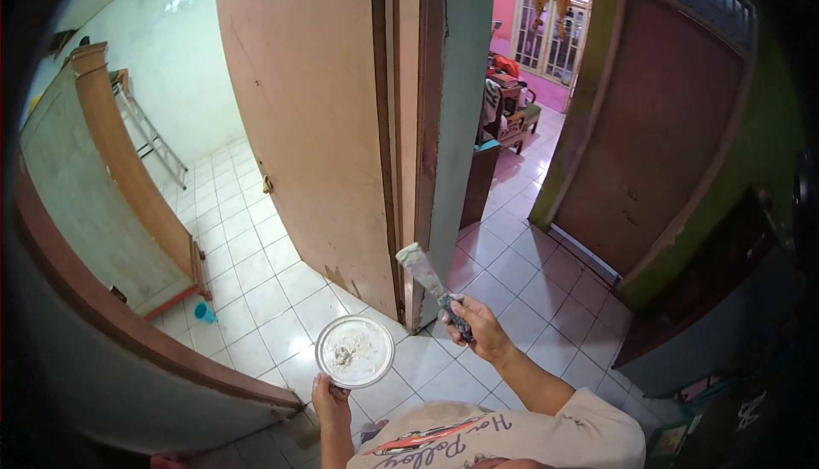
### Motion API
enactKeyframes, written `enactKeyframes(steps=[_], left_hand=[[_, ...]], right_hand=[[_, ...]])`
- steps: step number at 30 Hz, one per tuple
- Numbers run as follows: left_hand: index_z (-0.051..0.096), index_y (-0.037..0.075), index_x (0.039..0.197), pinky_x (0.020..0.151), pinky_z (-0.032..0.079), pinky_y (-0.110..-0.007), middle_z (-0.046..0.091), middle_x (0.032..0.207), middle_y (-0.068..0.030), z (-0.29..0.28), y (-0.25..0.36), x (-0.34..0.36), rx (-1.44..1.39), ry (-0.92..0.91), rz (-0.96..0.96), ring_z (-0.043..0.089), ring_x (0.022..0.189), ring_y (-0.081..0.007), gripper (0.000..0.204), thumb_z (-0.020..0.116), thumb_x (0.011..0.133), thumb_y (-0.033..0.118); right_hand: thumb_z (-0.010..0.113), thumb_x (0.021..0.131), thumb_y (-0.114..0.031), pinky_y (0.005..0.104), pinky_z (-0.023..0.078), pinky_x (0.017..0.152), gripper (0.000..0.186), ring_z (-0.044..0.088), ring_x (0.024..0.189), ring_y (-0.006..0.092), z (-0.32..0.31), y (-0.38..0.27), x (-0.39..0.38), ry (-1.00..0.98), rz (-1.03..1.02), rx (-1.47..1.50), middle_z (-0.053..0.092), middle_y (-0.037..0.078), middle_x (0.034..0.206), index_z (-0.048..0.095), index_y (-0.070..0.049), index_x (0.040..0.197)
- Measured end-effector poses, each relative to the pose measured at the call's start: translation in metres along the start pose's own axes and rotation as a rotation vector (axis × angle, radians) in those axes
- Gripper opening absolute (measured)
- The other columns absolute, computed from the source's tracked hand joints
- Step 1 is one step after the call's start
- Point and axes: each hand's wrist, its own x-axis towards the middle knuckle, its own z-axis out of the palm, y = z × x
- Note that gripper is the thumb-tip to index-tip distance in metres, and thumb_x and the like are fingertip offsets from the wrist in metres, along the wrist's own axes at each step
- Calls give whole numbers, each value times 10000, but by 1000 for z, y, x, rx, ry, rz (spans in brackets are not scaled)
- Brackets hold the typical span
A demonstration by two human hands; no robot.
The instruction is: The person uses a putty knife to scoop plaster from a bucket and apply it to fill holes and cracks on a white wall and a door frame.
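My left hand [330, 398] holds a round shallow metal dish [355, 350] by its near rim; a smear of white-grey putty lies in it. My right hand [477, 326] grips the dark handle of a putty knife [424, 273], whose putty-smeared blade points up and to the left. The blade tip is close to the lower edge of a pinkish wooden door [307, 119] and its brown frame post [411, 145]. The dish hovers over the white tiled floor [256, 273].
A large wooden panel [102, 179] leans against the wall on the left, with a small blue cup [205, 312] at its foot and a metal ladder [149, 132] behind. A brown door [657, 128] stands open on the right. Furniture fills the pink room [512, 102] beyond.
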Motion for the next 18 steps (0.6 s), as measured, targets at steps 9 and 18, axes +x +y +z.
enactKeyframes(steps=[9, 18], left_hand=[[533, 89, 1001, 727, 571, -342, 644, 937, -39, 19, 2, 2, -10, 68, -19, 660, 832, -153, 67, 535, 988, 155], [549, 21, 1156, 880, 555, -415, 639, 1211, -147, 27, -43, 42, -17, -32, 75, 652, 1069, -263, 269, 483, 983, 216]], right_hand=[[484, 1050, -256, 208, 384, 447, 212, 524, 581, 96, -6, -91, 49, -1, -255, -189, 591, 46, 884, 499, -92, 1183], [457, 1051, -253, 213, 354, 437, 169, 496, 565, 76, -28, -200, 93, -90, -417, -207, 573, 33, 834, 523, -107, 1103]])
